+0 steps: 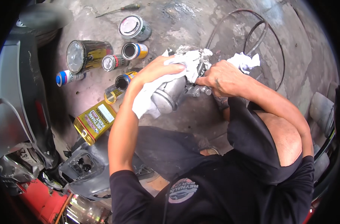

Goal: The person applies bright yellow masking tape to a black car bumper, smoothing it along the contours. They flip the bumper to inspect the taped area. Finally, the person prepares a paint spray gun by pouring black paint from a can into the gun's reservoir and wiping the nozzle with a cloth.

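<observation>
In front of me is a metal spray gun with a silver cup (166, 98), tilted over the floor. A crumpled white rag (147, 98) lies over the cup and the upper part of the gun. My left hand (159, 71) is closed on that rag, pressing it against the gun, with its thumb on top. With fingers curled, my right hand (225, 79) grips the gun's body beside its metal knobs (202, 90). Another bit of white cloth (245, 62) shows just beyond my right hand; whether the hand holds it I cannot tell.
Left of my hands stand several paint cans (134, 28), a large drip-stained tin (88, 56), a blue-capped bottle (70, 77) and a yellow thinner can (94, 122). A dark hose (266, 28) loops at the far right. A screwdriver (129, 7) lies far off. Grey vehicle panels (13, 82) line the left.
</observation>
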{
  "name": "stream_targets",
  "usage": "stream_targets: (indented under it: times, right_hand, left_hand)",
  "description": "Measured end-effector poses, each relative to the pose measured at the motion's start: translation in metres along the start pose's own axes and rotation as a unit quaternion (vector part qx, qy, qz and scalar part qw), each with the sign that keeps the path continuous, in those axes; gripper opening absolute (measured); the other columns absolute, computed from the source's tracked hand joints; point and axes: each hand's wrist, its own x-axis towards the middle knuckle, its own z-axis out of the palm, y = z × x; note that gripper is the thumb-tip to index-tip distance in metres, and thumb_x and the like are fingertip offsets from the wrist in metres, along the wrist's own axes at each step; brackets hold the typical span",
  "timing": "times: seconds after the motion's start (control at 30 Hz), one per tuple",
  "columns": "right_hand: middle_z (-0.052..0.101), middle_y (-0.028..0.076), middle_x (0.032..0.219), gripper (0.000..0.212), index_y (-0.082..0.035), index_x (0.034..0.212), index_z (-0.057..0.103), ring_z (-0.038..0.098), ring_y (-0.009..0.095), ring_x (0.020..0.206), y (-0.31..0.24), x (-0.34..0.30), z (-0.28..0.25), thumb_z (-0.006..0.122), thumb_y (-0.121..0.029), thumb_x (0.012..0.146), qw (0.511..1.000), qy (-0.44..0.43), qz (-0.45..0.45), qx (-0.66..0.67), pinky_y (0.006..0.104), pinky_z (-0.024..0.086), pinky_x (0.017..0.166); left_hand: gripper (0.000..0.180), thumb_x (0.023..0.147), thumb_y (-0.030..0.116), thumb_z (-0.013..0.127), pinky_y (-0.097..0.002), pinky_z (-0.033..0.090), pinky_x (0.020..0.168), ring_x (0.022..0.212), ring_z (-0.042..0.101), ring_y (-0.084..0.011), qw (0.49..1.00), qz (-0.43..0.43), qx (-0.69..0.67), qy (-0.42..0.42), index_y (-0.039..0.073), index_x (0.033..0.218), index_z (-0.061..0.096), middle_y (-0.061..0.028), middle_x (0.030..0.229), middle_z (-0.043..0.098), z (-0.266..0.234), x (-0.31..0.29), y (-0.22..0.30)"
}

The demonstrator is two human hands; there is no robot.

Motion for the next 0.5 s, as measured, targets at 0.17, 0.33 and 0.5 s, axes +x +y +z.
stream_targets:
  times: [0.17, 0.33, 0.5]
  right_hand:
    - [0.068, 0.013, 0.066, 0.06, -0.015, 0.13, 0.077, 0.07, 0.036, 0.066, 0.009, -0.003, -0.001, 0.07, -0.007, 0.071, 1.0, 0.018, -0.02, -0.014, 0.0491, 0.051, 0.058]
    - [0.067, 0.014, 0.067, 0.047, -0.01, 0.119, 0.076, 0.069, 0.036, 0.065, 0.006, 0.003, -0.004, 0.071, -0.01, 0.071, 0.999, -0.003, -0.033, -0.019, 0.0487, 0.052, 0.059]
    - [0.069, 0.012, 0.073, 0.045, -0.01, 0.116, 0.075, 0.07, 0.037, 0.07, 0.003, 0.001, -0.005, 0.074, -0.012, 0.071, 0.998, -0.033, -0.037, -0.042, 0.0495, 0.054, 0.062]
  left_hand:
    - [0.07, 0.093, 0.037, 0.072, -0.0366, 0.036, 0.12, 0.142, 0.052, -0.0256, 0.993, 0.11, -0.048, 0.012, -0.011, 0.143, 0.06, -0.0184, 0.156, 0.056, -0.013, -0.071, 0.009]
    - [0.057, 0.089, 0.038, 0.077, -0.0384, 0.042, 0.116, 0.14, 0.054, -0.0277, 0.984, 0.091, 0.153, -0.013, -0.01, 0.12, 0.074, -0.0204, 0.149, 0.061, -0.002, -0.064, 0.036]
    - [0.041, 0.093, 0.027, 0.075, -0.0339, 0.05, 0.102, 0.118, 0.066, -0.0212, 0.978, 0.012, 0.2, -0.051, -0.002, 0.122, 0.077, -0.0143, 0.135, 0.069, -0.001, -0.006, 0.025]
